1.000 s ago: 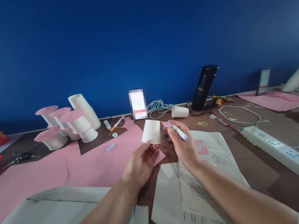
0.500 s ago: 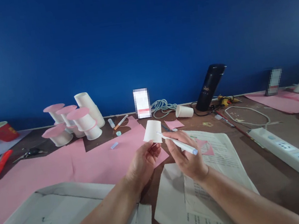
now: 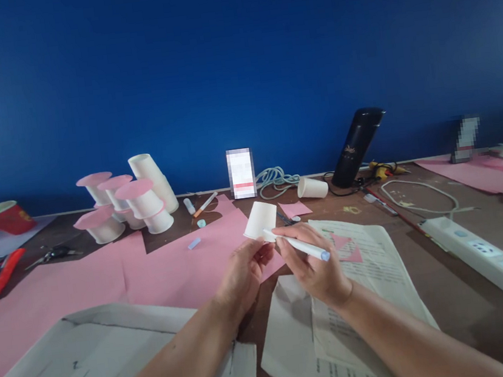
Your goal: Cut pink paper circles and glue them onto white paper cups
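Left hand [image 3: 242, 272] pinching white cup [image 3: 260, 218] by lower end, short of bench [image 3: 428, 280] back edge. Right hand [image 3: 324, 277] pinching pen [image 3: 305, 247], tip at cup, contact unclear. 1 tipped cup [image 3: 313, 187] near back edge.

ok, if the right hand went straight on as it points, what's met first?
Likely the white cup in the left hand. The right hand holds a pen whose tip overlaps that cup in view; actual contact is unclear.
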`<state>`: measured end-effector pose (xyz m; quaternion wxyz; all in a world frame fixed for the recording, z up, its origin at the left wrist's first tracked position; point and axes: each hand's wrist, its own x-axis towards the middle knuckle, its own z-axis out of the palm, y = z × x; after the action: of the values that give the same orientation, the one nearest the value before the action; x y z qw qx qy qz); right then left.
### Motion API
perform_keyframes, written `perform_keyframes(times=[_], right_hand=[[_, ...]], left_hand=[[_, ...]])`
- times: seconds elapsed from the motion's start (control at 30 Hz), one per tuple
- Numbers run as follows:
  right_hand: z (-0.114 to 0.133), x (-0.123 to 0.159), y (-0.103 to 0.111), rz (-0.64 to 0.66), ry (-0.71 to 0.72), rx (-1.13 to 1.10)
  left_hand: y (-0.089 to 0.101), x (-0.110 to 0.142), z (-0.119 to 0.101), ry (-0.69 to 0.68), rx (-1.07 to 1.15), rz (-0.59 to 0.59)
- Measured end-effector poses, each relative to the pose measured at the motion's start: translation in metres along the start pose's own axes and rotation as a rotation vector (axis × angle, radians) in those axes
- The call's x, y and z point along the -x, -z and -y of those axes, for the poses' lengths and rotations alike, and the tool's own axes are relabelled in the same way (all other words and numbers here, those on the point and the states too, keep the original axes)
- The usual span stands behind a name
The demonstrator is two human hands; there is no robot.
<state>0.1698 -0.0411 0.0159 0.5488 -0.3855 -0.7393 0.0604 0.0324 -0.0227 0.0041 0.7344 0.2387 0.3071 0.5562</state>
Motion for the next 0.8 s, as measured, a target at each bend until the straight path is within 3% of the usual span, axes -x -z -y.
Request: perform_keyframes(times=[0.4, 0.8], right_hand=[[0.0013, 0.0002, 0.0009, 0.017, 0.000, 0.037], [-0.0005, 0.0005, 0.0002, -0.034, -0.027, 0.108]], left_hand=[[0.0000, 0.0026, -0.0005, -0.049, -0.107, 0.078], [0.0017, 0.0026, 0.0002, -0.058, -0.104, 0.058]])
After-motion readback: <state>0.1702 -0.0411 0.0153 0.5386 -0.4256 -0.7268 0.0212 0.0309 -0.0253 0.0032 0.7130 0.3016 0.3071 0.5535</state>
